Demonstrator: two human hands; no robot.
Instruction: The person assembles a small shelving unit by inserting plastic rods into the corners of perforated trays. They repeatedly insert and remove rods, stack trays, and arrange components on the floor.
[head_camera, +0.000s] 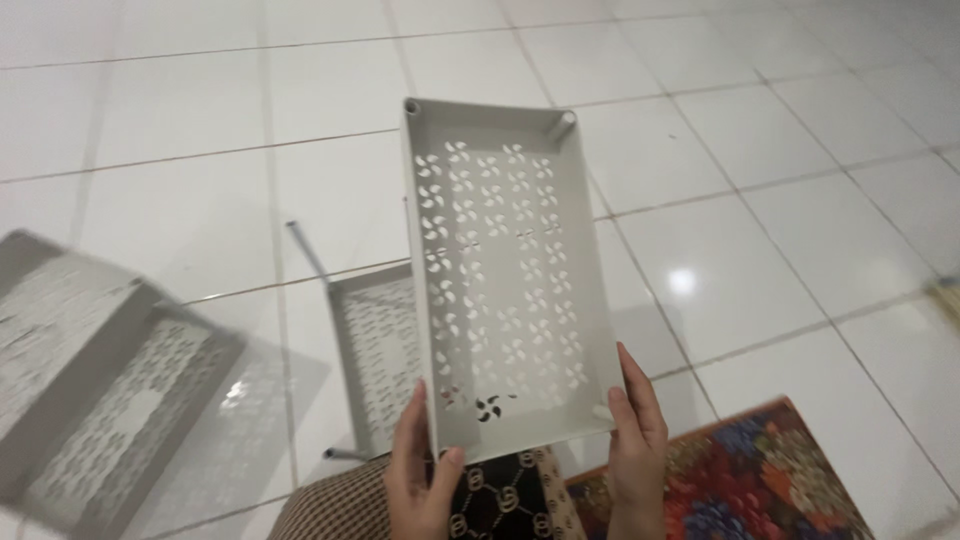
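So both hands have the grey perforated shelf tray (505, 290) up off the white tile floor (780, 200), tilted away, held by its near short edge: left hand (420, 480) wrapped round the near left corner with the thumb on the front lip, right hand (638, 450) flat along the near right corner, fingers closed on the wall. A second tray (375, 350) with a post (305, 250) lies on the floor just behind it, more trays (95, 380) lie toward the left edge, and a patterned rug (760, 480) is at the near right. My tip: grip further up both long sides, since the far end looks prone to wobble.
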